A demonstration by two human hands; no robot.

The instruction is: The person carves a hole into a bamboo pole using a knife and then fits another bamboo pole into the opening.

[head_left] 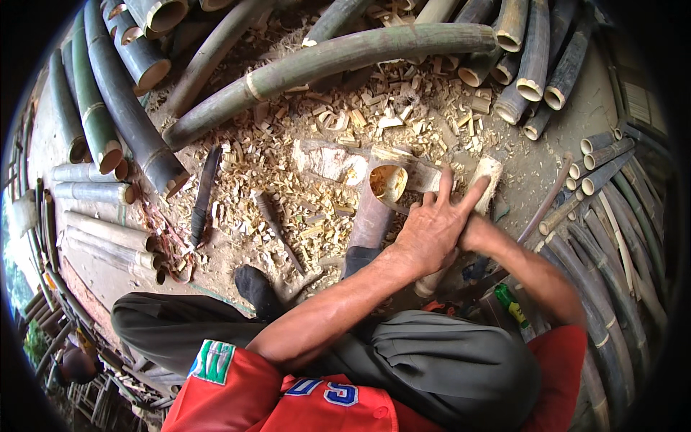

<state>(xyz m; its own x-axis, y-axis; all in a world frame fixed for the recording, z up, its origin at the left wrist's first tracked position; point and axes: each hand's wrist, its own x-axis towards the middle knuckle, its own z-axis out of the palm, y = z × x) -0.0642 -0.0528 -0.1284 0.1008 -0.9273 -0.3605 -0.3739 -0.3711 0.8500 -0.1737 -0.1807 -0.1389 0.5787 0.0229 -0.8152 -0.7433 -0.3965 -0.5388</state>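
My left hand (pixel 430 229) lies over my right hand, its fingers stretched out and apart. My right hand (pixel 473 232) sits just beneath and to the right; its fingers are mostly hidden, so any hold is unclear. Just past the fingertips stands a pale wooden block (pixel 489 173). Left of the hands rests a bamboo tube (pixel 373 212), its obliquely cut, hollow mouth facing up. It lies across a pale, hacked piece of wood (pixel 327 162). A dark-covered foot (pixel 358 261) is against the tube's near end. A rounded wooden end (pixel 426 286) shows below my hands.
Shavings (pixel 245 173) cover the ground. A long dark blade (pixel 205 194) and a wooden-handled pointed tool (pixel 273 227) lie to the left. One long curved bamboo pole (pixel 338 63) spans the far side. Cut bamboo (pixel 601 277) is stacked right; more tubes (pixel 129 122) lie far left.
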